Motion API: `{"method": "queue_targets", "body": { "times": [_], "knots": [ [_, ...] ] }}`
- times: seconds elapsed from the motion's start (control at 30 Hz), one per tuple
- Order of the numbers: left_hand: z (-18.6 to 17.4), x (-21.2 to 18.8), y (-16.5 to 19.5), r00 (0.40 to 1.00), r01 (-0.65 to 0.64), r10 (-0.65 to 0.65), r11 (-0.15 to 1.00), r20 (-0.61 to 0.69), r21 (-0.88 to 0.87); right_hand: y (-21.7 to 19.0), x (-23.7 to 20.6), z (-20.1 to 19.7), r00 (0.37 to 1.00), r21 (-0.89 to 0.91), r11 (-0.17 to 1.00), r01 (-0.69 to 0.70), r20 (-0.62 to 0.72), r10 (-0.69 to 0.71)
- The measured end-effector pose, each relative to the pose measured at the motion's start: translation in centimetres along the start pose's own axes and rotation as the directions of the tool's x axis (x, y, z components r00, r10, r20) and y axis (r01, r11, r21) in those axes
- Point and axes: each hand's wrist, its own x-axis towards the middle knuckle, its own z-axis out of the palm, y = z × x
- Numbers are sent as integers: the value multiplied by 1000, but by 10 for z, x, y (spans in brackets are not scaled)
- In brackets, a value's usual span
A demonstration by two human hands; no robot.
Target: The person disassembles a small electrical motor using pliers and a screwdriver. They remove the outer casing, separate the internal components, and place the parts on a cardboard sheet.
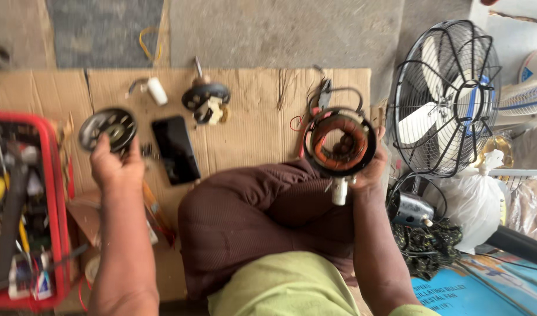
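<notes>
Copper-coloured windings fill the round motor stator (pixel 341 142), which sits in a black ring casing and is held up above the person's right knee. The right hand (pixel 370 169) grips it from below and from the side, fingers closed round the casing's rim; a white plug (pixel 339 191) hangs beneath it and thin wires trail from its upper edge. The left hand (pixel 115 168) is raised over the cardboard sheet (pixel 251 117) and holds a round dark metal end cover (pixel 109 127), fingers closed on its lower edge.

On the cardboard between the two hands lie a black phone (pixel 176 150), face up, a second motor part with a shaft (pixel 206 97), and a small white cylinder (pixel 157 91) with a lead. A red toolbox (pixel 59 193) full of tools stands at the left edge, close to the left forearm. To the right, well apart from the stator, stands a fan with a black wire guard (pixel 446 99) and pale blades. Below it lie a small metal motor body (pixel 411 209) and a white plastic bag (pixel 473 199). The person's brown trouser knee (pixel 251 222) fills the centre of the view
</notes>
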Motion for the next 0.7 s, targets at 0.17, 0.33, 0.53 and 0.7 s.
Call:
{"method": "queue_targets", "body": {
  "times": [0.17,0.33,0.53,0.7],
  "knots": [
    [18,34,15,998,61,-55,964,28,-259,11,-7,9,987,62,986,155,22,-157],
    [6,46,18,989,115,-128,981,-70,-156,8,-15,9,971,-59,976,209,128,-200],
    [-23,32,16,987,138,-133,990,-89,41,-2,-16,-4,974,-135,967,217,99,-205],
    [-50,-34,-8,995,27,-30,999,91,34,-9,-13,-12,985,-144,976,162,88,-151]
  ]
}}
